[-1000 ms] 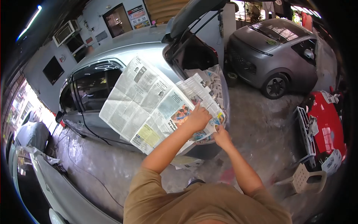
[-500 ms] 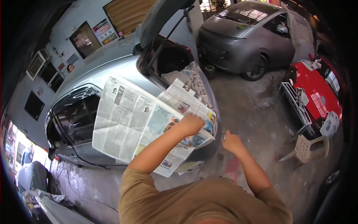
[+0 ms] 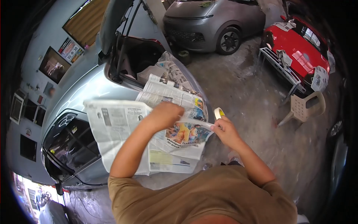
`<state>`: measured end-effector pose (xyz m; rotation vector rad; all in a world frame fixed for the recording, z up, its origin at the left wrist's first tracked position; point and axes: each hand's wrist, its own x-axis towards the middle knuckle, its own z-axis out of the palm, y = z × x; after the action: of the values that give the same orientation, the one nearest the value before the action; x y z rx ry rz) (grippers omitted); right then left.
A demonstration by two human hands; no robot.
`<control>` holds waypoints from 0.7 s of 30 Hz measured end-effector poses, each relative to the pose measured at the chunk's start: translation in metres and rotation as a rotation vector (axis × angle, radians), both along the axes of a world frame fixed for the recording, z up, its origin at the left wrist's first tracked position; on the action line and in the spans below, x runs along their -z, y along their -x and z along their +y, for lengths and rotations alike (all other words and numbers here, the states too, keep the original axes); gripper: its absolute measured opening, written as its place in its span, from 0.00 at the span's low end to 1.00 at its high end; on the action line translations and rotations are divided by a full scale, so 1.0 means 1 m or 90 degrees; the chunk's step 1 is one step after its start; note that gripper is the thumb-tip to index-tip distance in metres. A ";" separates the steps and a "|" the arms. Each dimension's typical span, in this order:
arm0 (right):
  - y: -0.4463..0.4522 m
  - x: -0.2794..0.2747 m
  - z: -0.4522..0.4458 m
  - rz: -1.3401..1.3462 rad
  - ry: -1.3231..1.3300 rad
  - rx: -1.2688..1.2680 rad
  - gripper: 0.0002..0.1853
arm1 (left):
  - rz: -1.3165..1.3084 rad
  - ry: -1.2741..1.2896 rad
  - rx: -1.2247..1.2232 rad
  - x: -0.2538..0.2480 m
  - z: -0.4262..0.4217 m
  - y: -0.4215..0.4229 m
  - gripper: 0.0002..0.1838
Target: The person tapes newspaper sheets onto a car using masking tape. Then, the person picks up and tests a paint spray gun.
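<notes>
So the right hand (image 3: 225, 130) has its fingers closed around a roll of tape (image 3: 220, 113), thumb pinched down near one end of a pale strip of tape (image 3: 195, 122). The strip runs across to the left hand (image 3: 166, 115), which is curled pretty narrow at the other end; its fingertips are hard to make out.

All of that is right over the big newspaper sheet (image 3: 123, 140), which lies along the rear side of the silver car (image 3: 80, 93), creased and spread wide. More newspaper (image 3: 175, 74) covers the edge of the open trunk (image 3: 136, 56), and the tailgate (image 3: 113, 22) is up.

Past that there's a gray van (image 3: 205, 26), plus a red car (image 3: 298, 54) with bits of paper on it, a metal rack (image 3: 279, 69) just beside it and a beige plastic chair (image 3: 301, 108) near the rack.
</notes>
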<state>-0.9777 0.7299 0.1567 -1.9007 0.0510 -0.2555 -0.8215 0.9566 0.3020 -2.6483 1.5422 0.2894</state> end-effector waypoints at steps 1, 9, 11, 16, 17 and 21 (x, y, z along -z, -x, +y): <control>0.001 -0.002 -0.007 0.003 -0.004 0.007 0.09 | 0.046 0.008 -0.036 -0.010 0.008 -0.004 0.09; 0.031 -0.120 -0.059 -0.261 0.398 -0.021 0.08 | 0.151 0.141 0.044 -0.009 0.018 0.023 0.09; 0.039 -0.163 -0.084 -0.286 0.505 -0.062 0.09 | 0.110 0.252 0.043 -0.004 0.002 0.050 0.07; 0.061 -0.228 -0.160 -0.307 0.624 -0.110 0.11 | 0.097 0.407 -0.031 0.015 -0.071 0.107 0.08; 0.062 -0.236 -0.177 -0.300 0.648 -0.100 0.12 | 0.117 0.438 -0.044 0.022 -0.092 0.109 0.08; 0.063 -0.254 -0.258 -0.249 0.741 -0.087 0.14 | 0.156 0.551 -0.075 0.052 -0.179 0.103 0.08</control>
<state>-1.0412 0.4717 0.4111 -2.9354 -0.6118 -0.6541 -0.9245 0.7780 0.2496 -3.4605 1.9131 -0.0910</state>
